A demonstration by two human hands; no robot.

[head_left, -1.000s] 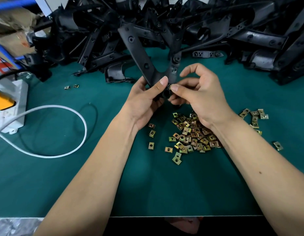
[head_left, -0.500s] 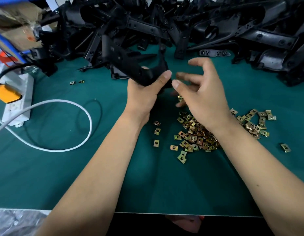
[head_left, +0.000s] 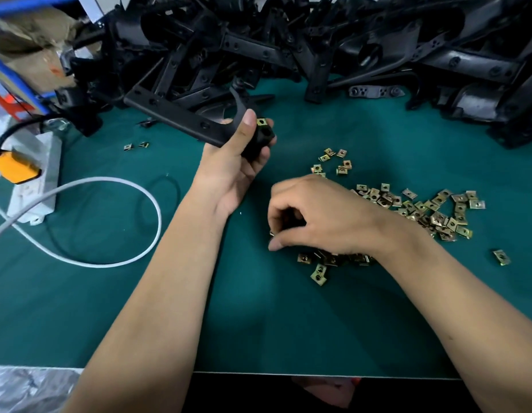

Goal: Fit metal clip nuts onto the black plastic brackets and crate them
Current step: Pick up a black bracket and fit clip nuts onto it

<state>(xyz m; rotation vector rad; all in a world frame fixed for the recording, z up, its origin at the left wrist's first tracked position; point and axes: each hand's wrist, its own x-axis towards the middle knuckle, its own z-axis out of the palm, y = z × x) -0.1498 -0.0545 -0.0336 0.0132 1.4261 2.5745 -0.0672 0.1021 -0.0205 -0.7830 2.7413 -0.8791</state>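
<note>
Bracket (head_left: 181, 119) gripped; no legible writing.

Matt black plastic bracket (head_left: 181, 119), brassy metal clip nuts (head_left: 431, 210) (shiny).

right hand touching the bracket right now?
Apart. The head view shows the right hand down over the clip nut pile, green mat showing between it and the bracket that the left hand grips.
</note>
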